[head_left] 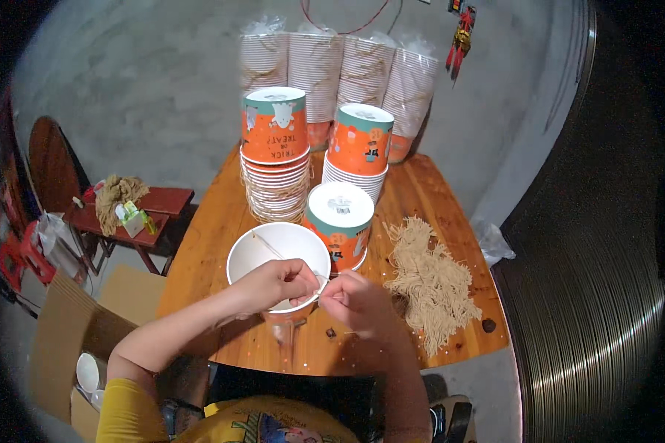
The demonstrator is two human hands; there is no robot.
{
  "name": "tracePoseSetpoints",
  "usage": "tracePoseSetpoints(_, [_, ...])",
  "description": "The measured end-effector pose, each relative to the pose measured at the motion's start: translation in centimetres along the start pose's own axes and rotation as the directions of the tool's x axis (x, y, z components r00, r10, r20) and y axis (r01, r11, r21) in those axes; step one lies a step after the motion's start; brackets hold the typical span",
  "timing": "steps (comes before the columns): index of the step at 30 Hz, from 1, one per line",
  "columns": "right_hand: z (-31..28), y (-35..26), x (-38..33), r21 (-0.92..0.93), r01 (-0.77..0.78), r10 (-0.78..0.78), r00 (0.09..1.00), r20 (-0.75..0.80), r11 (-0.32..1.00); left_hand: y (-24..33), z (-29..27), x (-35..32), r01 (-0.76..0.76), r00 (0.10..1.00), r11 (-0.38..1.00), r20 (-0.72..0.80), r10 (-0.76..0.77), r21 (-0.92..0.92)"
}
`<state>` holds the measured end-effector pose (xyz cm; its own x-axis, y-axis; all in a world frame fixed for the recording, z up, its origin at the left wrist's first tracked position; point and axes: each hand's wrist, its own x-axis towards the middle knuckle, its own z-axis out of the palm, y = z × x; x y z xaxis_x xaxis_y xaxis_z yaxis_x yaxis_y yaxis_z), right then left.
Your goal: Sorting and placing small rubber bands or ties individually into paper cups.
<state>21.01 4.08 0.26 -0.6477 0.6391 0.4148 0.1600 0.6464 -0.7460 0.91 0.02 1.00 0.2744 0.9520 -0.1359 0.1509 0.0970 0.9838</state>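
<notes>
A paper bucket, white inside with an orange outside, stands mouth up at the table's near side. A thin beige string runs across its mouth to the right rim. My left hand reaches over the mouth, fingers closed on the string at the inner side of that rim. Just outside the rim, my right hand pinches the string too; its fingertips are close to the left ones. A heap of loose beige strings lies right of my right hand. Any knot or hole at the rim is too small to make out.
Behind the bucket stand an upside-down orange bucket and two nested stacks, the left stack with strings hanging from its rims. Plastic-wrapped bucket stacks line the wooden table's far end. Cardboard is left, a red bench farther off.
</notes>
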Motion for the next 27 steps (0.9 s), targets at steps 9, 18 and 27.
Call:
tracePoseSetpoints(9, [0.6, 1.0, 1.9, 0.115, -0.057, 0.063, 0.997, -0.046, 0.992, 0.2, 0.5, 0.3, 0.020, 1.000, 0.997, 0.018, -0.021, 0.074])
tracePoseSetpoints(18, [2.9, 4.7, -0.5, 0.369, -0.085, 0.182, 0.955, -0.235, 0.925, 0.6, 0.8, 0.8, 0.079, 0.995, 0.996, 0.069, -0.075, -0.052])
tracePoseSetpoints(27, [2.9, 3.9, -1.7, -0.239, 0.246, -0.311, 0.904, -0.292, 0.939, -0.4, 0.2, 1.3, 0.033, 0.994, 0.992, 0.111, -0.019, -0.122])
